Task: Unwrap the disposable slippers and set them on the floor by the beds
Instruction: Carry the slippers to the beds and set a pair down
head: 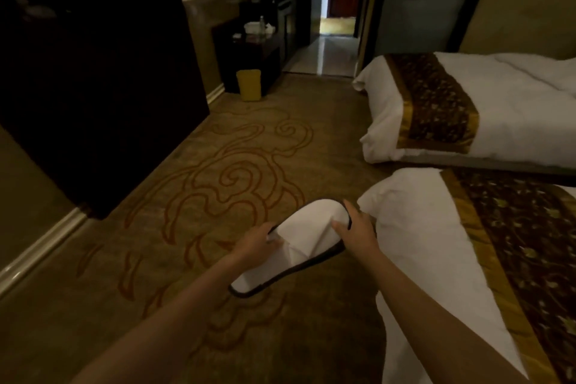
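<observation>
White disposable slipper (299,246) with a dark sole edge, held in the air over the patterned carpet (218,184), toe end pointing away from the person, heel end nearest. Upper looks creased flat (no wrapper visible on it). It sits just off the corner of the near bed (414,246).

Left hand (257,243) on the slipper's left edge about mid-length, grip closed on the edge, fingers curled onto the white upper. Right hand (358,231) on the right edge near the toe, thumb lying on the upper, remaining fingers wrapped round the rim; grip closed on the slipper as well. Both forearms bare, reaching in from the bottom of the view.

Near bed: white cover, brown-and-gold runner (523,259) across it. Far bed (405,109) lies beyond, same runner, narrow gap between the two.

Left side: tall dark cabinet (93,72). Farther back, a yellow waste bin (248,84) on the carpet beside a dark low surface (249,50) carrying small items, too dim to identify. Lit doorway (338,19) at the end.
</observation>
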